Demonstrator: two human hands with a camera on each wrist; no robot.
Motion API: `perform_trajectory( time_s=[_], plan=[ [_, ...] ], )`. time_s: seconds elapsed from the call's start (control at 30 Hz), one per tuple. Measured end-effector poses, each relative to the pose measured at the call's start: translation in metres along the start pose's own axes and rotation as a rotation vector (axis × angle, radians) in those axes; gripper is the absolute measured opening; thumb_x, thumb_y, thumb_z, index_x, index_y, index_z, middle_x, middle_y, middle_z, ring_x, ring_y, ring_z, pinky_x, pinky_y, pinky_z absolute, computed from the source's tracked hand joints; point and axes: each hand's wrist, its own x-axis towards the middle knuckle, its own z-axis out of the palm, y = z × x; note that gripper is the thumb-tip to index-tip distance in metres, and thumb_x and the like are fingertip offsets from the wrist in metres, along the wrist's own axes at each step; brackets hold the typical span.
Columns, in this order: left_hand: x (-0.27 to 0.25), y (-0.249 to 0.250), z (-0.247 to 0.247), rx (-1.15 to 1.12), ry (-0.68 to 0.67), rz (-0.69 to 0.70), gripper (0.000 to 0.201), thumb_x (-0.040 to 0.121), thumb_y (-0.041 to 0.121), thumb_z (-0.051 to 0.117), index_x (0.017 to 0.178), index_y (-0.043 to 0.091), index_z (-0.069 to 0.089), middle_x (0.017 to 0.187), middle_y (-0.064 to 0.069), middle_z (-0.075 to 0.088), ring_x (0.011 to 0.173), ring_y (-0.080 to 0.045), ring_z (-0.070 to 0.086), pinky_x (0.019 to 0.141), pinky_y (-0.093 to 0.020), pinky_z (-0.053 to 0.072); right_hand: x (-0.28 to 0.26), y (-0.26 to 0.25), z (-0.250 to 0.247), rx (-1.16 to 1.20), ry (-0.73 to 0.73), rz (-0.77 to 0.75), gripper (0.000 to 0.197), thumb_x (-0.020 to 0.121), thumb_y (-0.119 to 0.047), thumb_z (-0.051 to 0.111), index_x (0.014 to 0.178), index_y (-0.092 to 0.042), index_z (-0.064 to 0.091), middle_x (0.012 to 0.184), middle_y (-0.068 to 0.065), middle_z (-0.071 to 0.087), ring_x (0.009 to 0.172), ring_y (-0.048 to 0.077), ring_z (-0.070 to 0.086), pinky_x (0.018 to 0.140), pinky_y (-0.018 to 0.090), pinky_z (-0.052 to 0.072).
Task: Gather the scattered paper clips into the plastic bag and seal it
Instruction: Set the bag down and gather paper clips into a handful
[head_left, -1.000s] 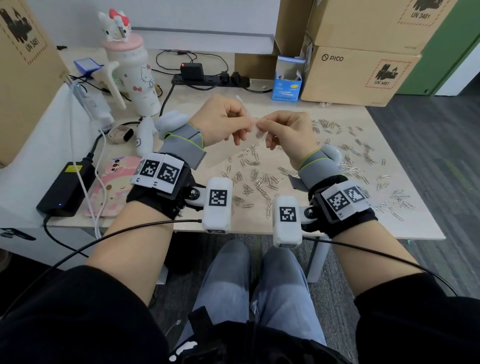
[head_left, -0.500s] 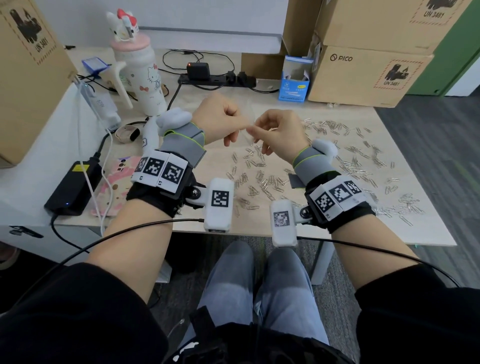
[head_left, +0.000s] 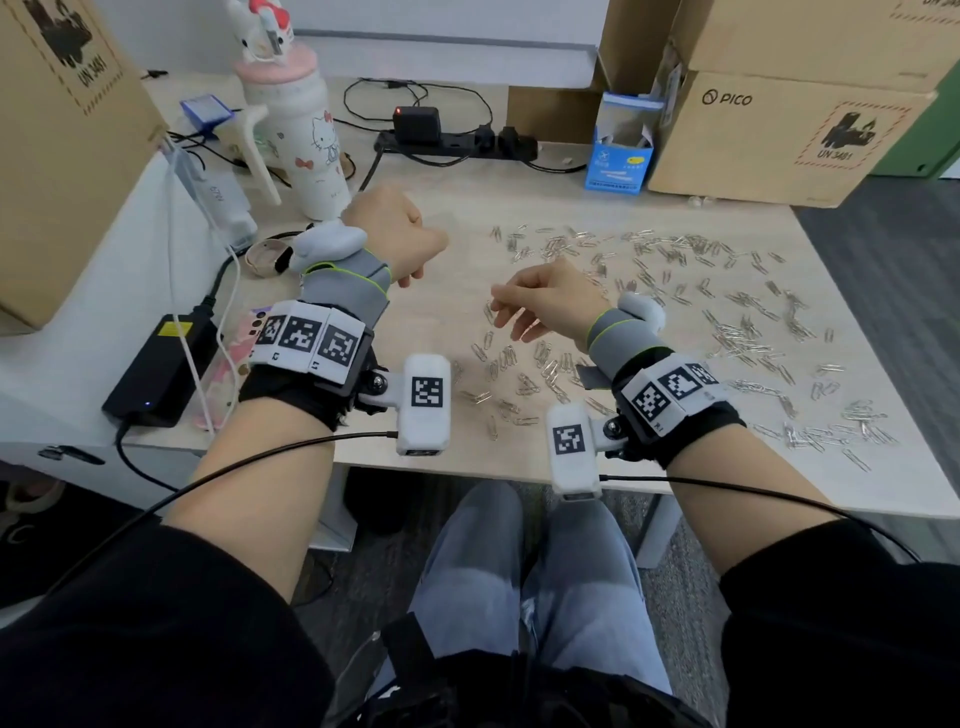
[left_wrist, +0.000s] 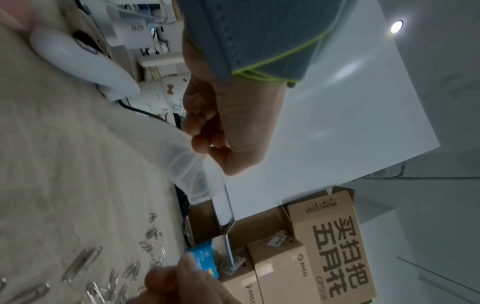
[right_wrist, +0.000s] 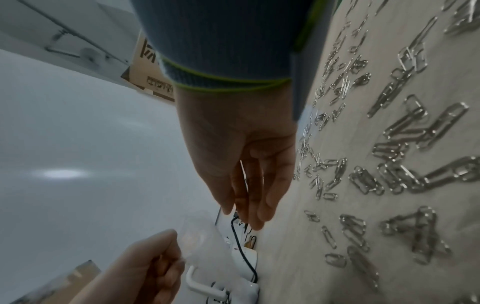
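Fingers and thumb of the left hand (left_wrist: 221, 131) pinch the edge of a clear plastic bag (left_wrist: 192, 164), lifting it off the desk (head_left: 457, 291), apparently to free its mouth for filling. The right hand (head_left: 545, 299) hovers with loose, empty fingers just above the paper clips (head_left: 524, 369), which lie scattered over the desk with none visibly in the bag. Readable text includes "PICO" and "UN 3481" on the cardboard boxes (head_left: 779, 135) at the back and a cartoon cat on the white cup (head_left: 306, 140).
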Motion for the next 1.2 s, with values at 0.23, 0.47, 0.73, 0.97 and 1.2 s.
perform_trajectory(
  time_s=[0.23, 0.47, 0.73, 0.97, 1.2],
  plan=[
    [0.018, -0.01, 0.022, 0.037, -0.006, -0.04, 0.026, 0.065, 0.02, 0.05, 0.041, 0.011, 0.05, 0.054, -0.012, 0.066, 0.049, -0.027, 0.064, 0.049, -0.025, 0.05, 0.016, 0.02, -0.009, 0.027, -0.002, 0.055, 0.019, 0.092, -0.019, 0.058, 0.077, -0.009, 0.064, 0.072, 0.006, 0.066, 0.043, 0.006, 0.059, 0.052, 0.021, 0.052],
    [0.042, -0.02, 0.069, 0.015, -0.166, -0.08, 0.034, 0.076, 0.019, 0.056, 0.043, 0.013, 0.054, 0.05, -0.003, 0.065, 0.042, -0.014, 0.059, 0.056, -0.024, 0.051, 0.023, 0.037, -0.033, 0.098, 0.07, 0.085, 0.016, 0.092, -0.016, 0.057, 0.08, -0.008, 0.064, 0.074, 0.006, 0.066, 0.045, 0.006, 0.061, 0.05, 0.019, 0.053],
    [0.082, 0.014, 0.102, -0.403, -0.051, 0.011, 0.023, 0.08, 0.021, 0.065, 0.059, 0.021, 0.054, 0.06, 0.003, 0.061, 0.047, -0.005, 0.061, 0.045, -0.02, 0.047, 0.037, 0.056, -0.072, 0.161, 0.167, 0.106, 0.017, 0.092, -0.016, 0.057, 0.082, -0.005, 0.066, 0.073, 0.005, 0.068, 0.049, 0.008, 0.063, 0.056, 0.022, 0.055],
    [0.124, 0.039, 0.152, -0.088, -0.223, 0.081, 0.051, 0.082, 0.028, 0.064, 0.131, 0.02, 0.05, 0.147, -0.008, 0.037, 0.136, -0.024, 0.033, 0.111, -0.027, 0.023, 0.055, 0.069, -0.102, 0.229, 0.264, 0.141, 0.015, 0.091, -0.012, 0.057, 0.078, -0.01, 0.064, 0.079, 0.005, 0.069, 0.06, 0.008, 0.066, 0.065, 0.022, 0.054],
    [0.133, 0.039, 0.189, 0.175, -0.406, 0.049, 0.059, 0.09, 0.047, 0.047, 0.143, 0.03, 0.029, 0.157, -0.008, 0.011, 0.144, -0.038, -0.002, 0.119, -0.046, 0.002, 0.055, 0.083, -0.114, 0.257, 0.283, 0.153, 0.009, 0.092, -0.013, 0.057, 0.092, -0.008, 0.064, 0.084, 0.004, 0.069, 0.064, 0.006, 0.065, 0.066, 0.019, 0.053]
  ],
)
